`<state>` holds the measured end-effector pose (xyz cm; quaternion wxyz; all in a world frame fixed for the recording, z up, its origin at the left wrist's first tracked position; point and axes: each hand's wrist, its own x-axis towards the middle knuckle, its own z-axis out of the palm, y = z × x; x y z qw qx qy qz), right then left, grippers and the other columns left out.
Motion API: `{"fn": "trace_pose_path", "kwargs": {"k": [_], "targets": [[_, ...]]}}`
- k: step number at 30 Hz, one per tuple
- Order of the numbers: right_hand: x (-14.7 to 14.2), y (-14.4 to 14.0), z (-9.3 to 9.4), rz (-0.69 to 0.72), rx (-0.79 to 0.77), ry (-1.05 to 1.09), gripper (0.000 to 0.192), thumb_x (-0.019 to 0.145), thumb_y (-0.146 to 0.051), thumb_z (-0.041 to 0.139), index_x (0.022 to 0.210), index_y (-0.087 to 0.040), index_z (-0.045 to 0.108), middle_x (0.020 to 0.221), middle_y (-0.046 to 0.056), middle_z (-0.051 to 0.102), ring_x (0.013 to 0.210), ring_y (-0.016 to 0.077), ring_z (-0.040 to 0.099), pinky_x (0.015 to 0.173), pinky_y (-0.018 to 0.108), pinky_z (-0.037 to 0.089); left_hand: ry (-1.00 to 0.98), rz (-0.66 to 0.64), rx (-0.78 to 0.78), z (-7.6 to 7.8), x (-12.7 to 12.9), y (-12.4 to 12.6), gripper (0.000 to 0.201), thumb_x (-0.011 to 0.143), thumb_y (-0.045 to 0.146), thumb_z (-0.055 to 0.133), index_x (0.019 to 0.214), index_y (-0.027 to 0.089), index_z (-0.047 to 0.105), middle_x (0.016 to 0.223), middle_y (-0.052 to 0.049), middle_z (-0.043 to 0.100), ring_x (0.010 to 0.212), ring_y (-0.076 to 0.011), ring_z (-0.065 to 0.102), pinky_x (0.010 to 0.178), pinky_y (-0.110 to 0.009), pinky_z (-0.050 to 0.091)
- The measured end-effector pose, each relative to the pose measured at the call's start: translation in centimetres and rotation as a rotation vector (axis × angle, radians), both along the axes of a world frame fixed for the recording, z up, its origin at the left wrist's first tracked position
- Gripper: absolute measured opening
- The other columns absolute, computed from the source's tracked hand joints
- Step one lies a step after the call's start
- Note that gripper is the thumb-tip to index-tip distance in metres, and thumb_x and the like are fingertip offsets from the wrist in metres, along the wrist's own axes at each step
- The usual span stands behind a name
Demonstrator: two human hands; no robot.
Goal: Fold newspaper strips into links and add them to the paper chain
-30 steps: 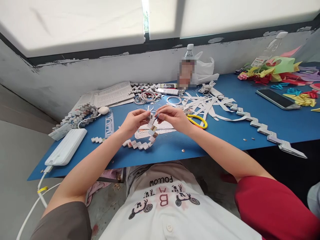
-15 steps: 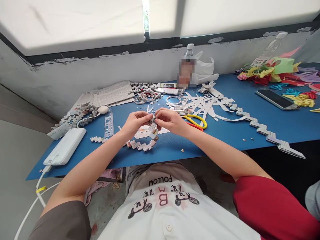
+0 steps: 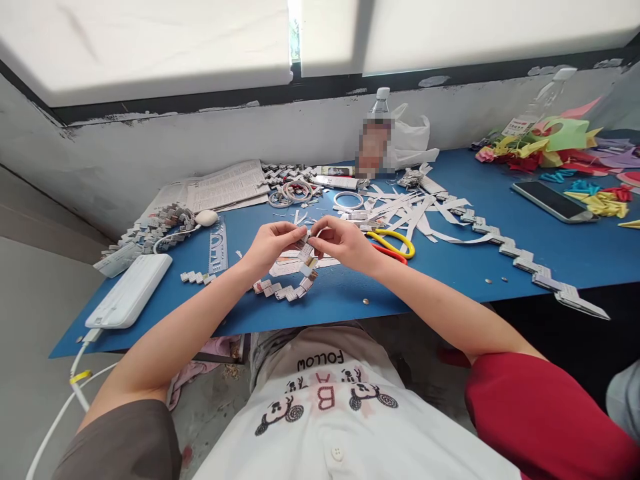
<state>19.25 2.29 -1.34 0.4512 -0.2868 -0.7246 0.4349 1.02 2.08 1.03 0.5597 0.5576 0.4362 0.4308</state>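
Apparently to steady its folds, the left hand (image 3: 271, 248) and right hand (image 3: 349, 247) pinch one end of the zigzag folded-paper chain (image 3: 289, 293) between their fingers (image 3: 294, 235), its tail curling toward seven o'clock over the counter (image 3: 340, 300).

A zigzag paper chain (image 3: 286, 293), folded from printed, mostly whitish paper, is pinched at its upper end. Its lower part is curved leftward, near the front edge of the blue bench (image 3: 340, 297).
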Motion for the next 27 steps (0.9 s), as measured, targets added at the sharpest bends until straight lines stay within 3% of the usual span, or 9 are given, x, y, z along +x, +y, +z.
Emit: {"fn": "trace_pose_path", "kwargs": {"k": [3,7,19,23,27], "targets": [[-0.21,-0.14,-0.14,-0.015,-0.047,0.108,0.031,0.079,-0.038,0.069,0.095,-0.021,0.050,0.093,0.001,0.059,0.065,0.0112,0.064,0.061,0.029,0.057,0.009,0.044,0.013,0.16,0.05,-0.10,0.032,0.061,0.045,0.082,0.066,0.016,0.069,0.063,-0.002,0.062,0.061,-0.0120,0.056,0.069,-0.030,0.050],[-0.29,-0.23,-0.25,-0.018,-0.052,0.158,0.025,0.082,-0.040,0.066,0.088,-0.019,0.055,0.081,0.001,0.062,0.068,0.0139,0.066,0.067,0.032,0.059,-0.011,0.078,0.041,0.19,0.05,-0.18,0.033,0.060,0.046,0.082,0.066,0.016,0.069,0.065,-0.003,0.064,0.064,-0.0127,0.058,0.071,-0.031,0.050],[-0.17,0.00,0.08,-0.124,-0.089,-0.051,0.011,0.075,-0.025,0.066,0.074,-0.017,0.057,0.069,0.001,0.064,0.061,0.0141,0.063,0.059,0.029,0.053,0.128,0.090,0.102,-0.57,0.34,-0.53,0.038,0.060,0.052,0.081,0.065,0.016,0.068,0.064,-0.003,0.065,0.062,-0.0142,0.058,0.068,-0.030,0.051],[-0.12,0.41,-0.29,-0.070,-0.151,0.012,0.016,0.077,-0.031,0.066,0.076,-0.017,0.058,0.064,0.000,0.064,0.061,0.0145,0.064,0.062,0.030,0.054,0.157,0.102,0.121,-0.42,0.37,-0.66,0.039,0.062,0.054,0.079,0.067,0.016,0.069,0.068,-0.005,0.067,0.066,-0.0163,0.060,0.069,-0.031,0.053],[-0.21,0.41,-0.44,-0.119,-0.148,0.020,0.023,0.076,-0.037,0.069,0.076,-0.017,0.058,0.064,0.000,0.065,0.060,0.0144,0.064,0.060,0.029,0.053,0.135,0.118,0.111,-0.45,0.43,-0.72,0.039,0.061,0.052,0.080,0.065,0.016,0.067,0.067,-0.004,0.068,0.066,-0.0159,0.061,0.072,-0.032,0.053]]}}
